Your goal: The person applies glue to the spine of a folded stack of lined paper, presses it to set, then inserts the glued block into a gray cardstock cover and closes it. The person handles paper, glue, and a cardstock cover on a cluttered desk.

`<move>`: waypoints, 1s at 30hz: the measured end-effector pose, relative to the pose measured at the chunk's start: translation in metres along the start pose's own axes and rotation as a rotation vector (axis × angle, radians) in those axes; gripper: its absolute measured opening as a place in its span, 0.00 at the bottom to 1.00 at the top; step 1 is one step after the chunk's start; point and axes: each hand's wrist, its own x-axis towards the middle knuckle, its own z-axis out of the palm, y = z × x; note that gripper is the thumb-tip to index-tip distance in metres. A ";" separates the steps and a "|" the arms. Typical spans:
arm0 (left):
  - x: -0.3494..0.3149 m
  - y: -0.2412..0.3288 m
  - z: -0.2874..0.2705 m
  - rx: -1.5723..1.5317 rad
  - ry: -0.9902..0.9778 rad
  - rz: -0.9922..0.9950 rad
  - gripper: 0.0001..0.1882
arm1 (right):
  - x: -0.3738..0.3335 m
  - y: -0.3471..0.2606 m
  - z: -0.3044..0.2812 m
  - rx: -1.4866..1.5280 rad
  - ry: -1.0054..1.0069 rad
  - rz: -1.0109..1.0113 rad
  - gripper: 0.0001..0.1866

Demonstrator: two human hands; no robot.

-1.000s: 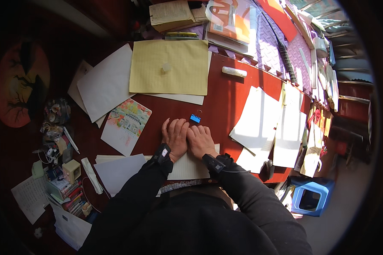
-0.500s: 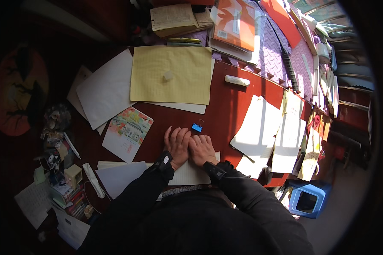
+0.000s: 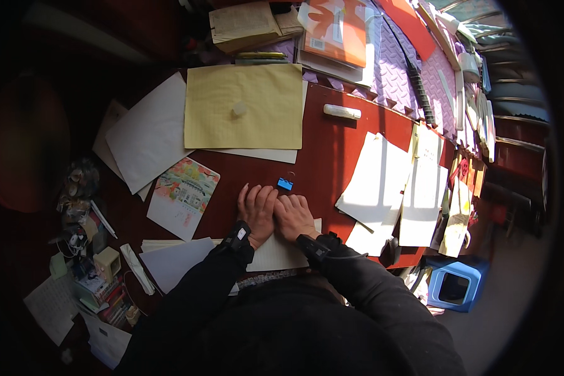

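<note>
My left hand [image 3: 257, 212] and my right hand [image 3: 294, 216] are side by side at the far edge of pale lined paper [image 3: 281, 255]. Their fingers bend together over that edge, the index sides touch, and both thumbs are hidden. Just beyond the fingertips stands a blue binder clip [image 3: 285, 183] on the dark red table [image 3: 257, 166], apart from either hand. A plain white sheet [image 3: 180, 258] lies by my left forearm. Farther left is a notebook with a painted cover [image 3: 187, 195].
A yellow lined pad [image 3: 244, 128] carrying a small translucent block [image 3: 239, 109] lies ahead, beside white sheets [image 3: 145, 135]. A white cylinder [image 3: 342, 112] and sunlit papers [image 3: 377, 183] are on the right. Clutter, including a small cream box [image 3: 108, 262], crowds the left. A blue bin [image 3: 460, 283] stands low right.
The whole view has shifted slightly, so the tabletop appears a little farther left and up. My hands keep nearly the same pose on the paper; the clip stays in place.
</note>
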 end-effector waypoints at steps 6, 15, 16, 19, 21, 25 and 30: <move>-0.001 0.000 0.003 0.000 0.004 -0.013 0.21 | 0.002 -0.001 -0.003 -0.014 0.040 -0.023 0.17; -0.001 -0.003 0.007 0.004 0.016 0.006 0.20 | 0.004 -0.001 -0.004 -0.024 0.137 -0.055 0.10; -0.001 -0.003 0.007 0.004 0.027 0.009 0.20 | 0.004 -0.001 -0.004 -0.023 0.141 -0.056 0.10; -0.001 -0.003 0.009 0.016 0.049 0.020 0.20 | 0.004 0.000 -0.001 -0.015 0.153 -0.062 0.11; -0.001 -0.003 0.010 0.042 0.071 0.042 0.20 | 0.002 0.001 0.002 -0.018 0.153 -0.056 0.12; -0.002 -0.005 0.007 0.072 0.040 0.067 0.21 | 0.001 0.004 0.005 0.027 0.184 -0.050 0.12; 0.000 -0.002 0.003 0.105 0.016 0.074 0.23 | -0.007 0.020 -0.007 -0.056 0.203 -0.022 0.13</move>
